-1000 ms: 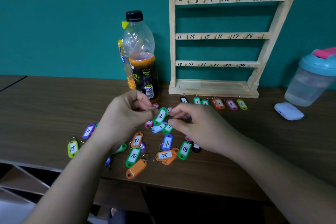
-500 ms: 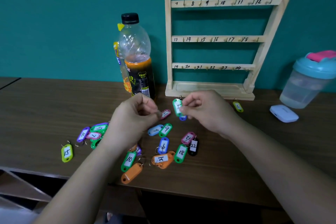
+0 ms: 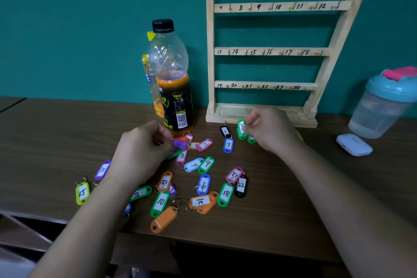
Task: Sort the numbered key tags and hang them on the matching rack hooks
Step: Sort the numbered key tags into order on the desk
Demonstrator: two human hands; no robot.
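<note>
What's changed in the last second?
The right hand took the green tag out of the two-handed pinch and carried it toward the rack, down beside black tag 1; it still pinches it. The left hand let go and now pinches a purple tag in the pile. The bottle and the empty rack hooks are unchanged.

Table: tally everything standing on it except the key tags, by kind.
Wooden rack: 1
Drink bottles: 2, a black-capped bottle and a yellow-labelled bottle mostly hidden behind it
Shaker cup: 1
White case: 1
Total: 5
</note>
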